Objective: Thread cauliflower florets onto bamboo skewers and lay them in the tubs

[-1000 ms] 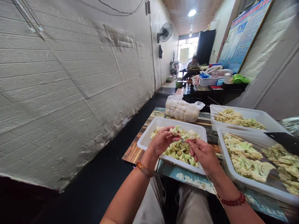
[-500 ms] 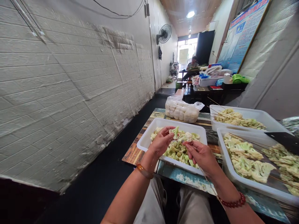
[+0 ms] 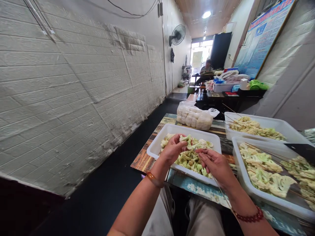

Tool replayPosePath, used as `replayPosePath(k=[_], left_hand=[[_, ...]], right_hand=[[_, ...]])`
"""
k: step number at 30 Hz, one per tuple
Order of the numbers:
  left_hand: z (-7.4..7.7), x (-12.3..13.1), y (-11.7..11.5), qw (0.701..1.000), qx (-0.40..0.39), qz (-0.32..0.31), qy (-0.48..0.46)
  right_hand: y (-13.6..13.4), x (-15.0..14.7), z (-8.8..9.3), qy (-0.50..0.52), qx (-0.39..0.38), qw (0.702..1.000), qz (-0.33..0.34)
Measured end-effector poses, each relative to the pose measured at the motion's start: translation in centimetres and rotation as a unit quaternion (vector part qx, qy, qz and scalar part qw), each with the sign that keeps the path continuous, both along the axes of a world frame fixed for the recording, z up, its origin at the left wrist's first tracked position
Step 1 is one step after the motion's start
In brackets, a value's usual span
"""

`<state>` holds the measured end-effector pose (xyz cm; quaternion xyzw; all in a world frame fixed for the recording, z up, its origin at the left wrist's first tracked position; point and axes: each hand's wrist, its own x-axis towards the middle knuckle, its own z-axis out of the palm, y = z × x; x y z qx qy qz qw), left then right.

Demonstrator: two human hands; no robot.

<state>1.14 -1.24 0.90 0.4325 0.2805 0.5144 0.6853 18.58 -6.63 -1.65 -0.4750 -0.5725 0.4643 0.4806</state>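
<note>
Over the left tub (image 3: 155, 145), pinching a cauliflower floret (image 3: 189, 140) in curled left hand (image 3: 174, 149) and, in right hand (image 3: 213, 161), a skewer (image 3: 221, 191) slanting bodyward.

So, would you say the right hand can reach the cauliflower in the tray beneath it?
Probably yes: nothing seems to stand between the right hand and the cauliflower in the open tray, though that hand holds a skewer.

Wall fan (image 3: 178, 34) on the pale wall (image 3: 93, 75), blue poster (image 3: 261, 44) opposite, lit ceiling lamp (image 3: 206, 14) overhead.
</note>
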Motion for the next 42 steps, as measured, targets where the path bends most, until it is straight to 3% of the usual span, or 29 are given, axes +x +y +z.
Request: replayPosePath(k=[10, 20, 27, 31, 42], left_hand=[[0.0, 0.0, 0.0, 1.000, -0.008, 0.012, 0.009], [0.0, -0.1, 0.2, 0.997, 0.008, 0.070, 0.012], [0.5, 0.0, -0.3, 0.998, 0.006, 0.067, 0.005], [0.7, 0.0, -0.5, 0.999, 0.013, 0.045, -0.005], [0.1, -0.2, -0.1, 0.998, -0.002, 0.037, -0.050]], right_hand=[[-0.5, -0.3, 1.0, 0.007, 0.012, 1.000, -0.022], [-0.7, -0.3, 1.1, -0.020, 0.010, 1.000, -0.004], [-0.7, -0.2, 1.3, 0.012, -0.005, 0.999, 0.031], [-0.3, -0.3, 1.0, -0.024, 0.001, 0.999, 0.047], [-0.7, -0.4, 0.3, -0.099, 0.067, 0.992, -0.030]])
